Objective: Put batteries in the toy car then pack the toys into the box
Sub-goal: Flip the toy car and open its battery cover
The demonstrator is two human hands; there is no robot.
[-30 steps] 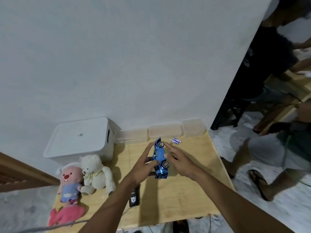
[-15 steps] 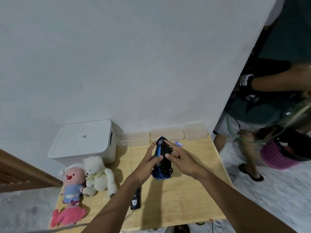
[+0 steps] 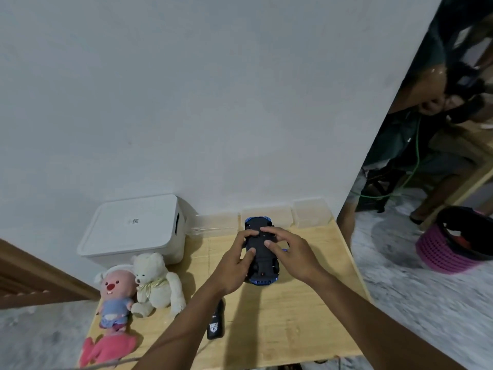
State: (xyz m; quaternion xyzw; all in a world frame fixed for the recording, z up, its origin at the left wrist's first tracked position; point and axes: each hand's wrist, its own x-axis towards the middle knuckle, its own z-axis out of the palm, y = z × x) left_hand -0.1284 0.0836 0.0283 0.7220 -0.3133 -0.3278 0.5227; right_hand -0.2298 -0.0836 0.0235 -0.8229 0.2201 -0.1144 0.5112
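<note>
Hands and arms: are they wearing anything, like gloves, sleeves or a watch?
No. The left hand and right hand are bare: no gloves or rings visible. The left forearm and right forearm are bare up to the picture's edge: no sleeves, watch or bracelet.

Dim, flat, cool-tinted indoor light on my feed. Long soft shadows from the arms fall toward me on the light wooden tabletop [image 3: 306, 316]; white lidded plastic box [image 3: 128, 228] shades the plain grey-white wall [image 3: 213, 102] on its right. Upturned blue toy car [image 3: 262, 265] reads near black, detail lost. Right side smeared: pink woven basket [image 3: 437, 255], speckled floor [image 3: 400, 303]. Wall edge bows, fisheye
</note>
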